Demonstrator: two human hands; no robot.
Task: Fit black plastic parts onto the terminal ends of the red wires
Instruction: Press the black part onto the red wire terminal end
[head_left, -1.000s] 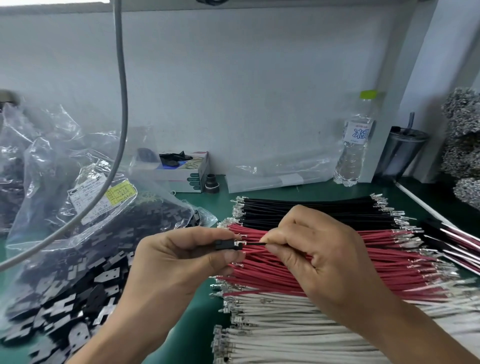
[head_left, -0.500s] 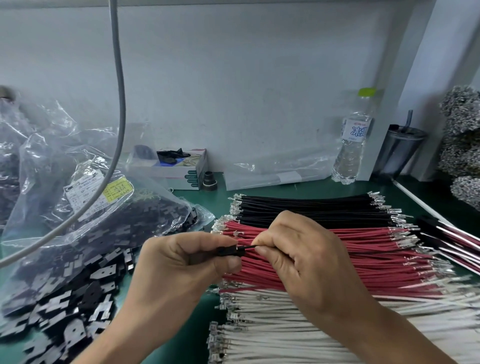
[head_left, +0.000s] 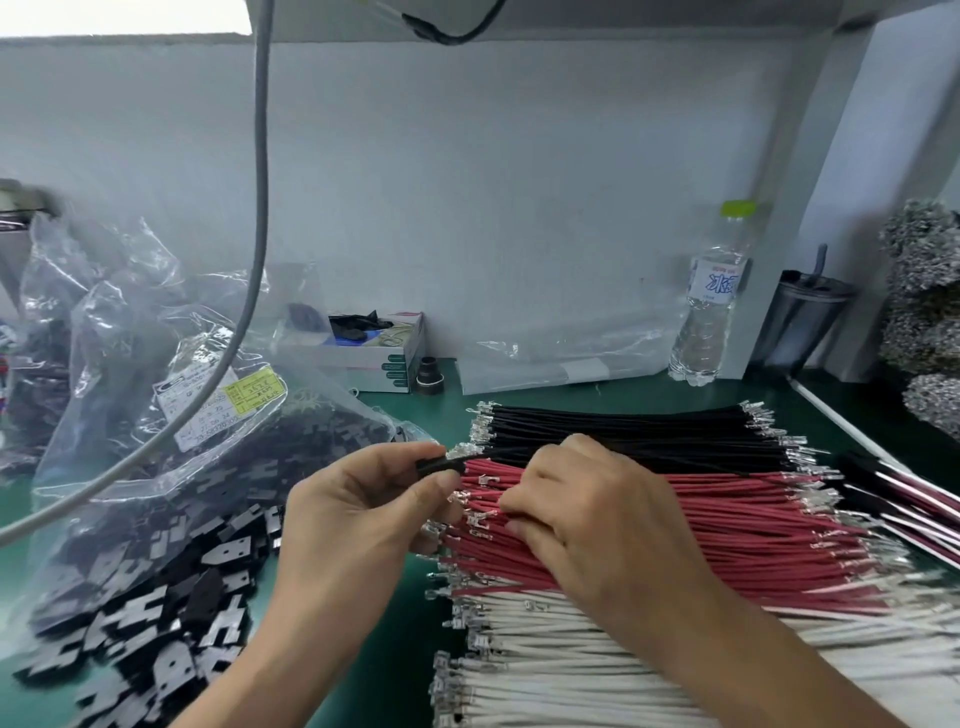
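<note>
Since a moment ago my right hand (head_left: 587, 514) has dropped from the black part (head_left: 439, 464) onto the red wires (head_left: 727, 525), and the wire I held up to the part is no longer there. My left hand (head_left: 358, 514) pinches that part between thumb and forefinger, just above the left terminals of the red row. My right fingers curl into the bundle; whether they have a wire, I cannot tell. I should single out one wire, grip close behind its terminal, and push it in straight.
</note>
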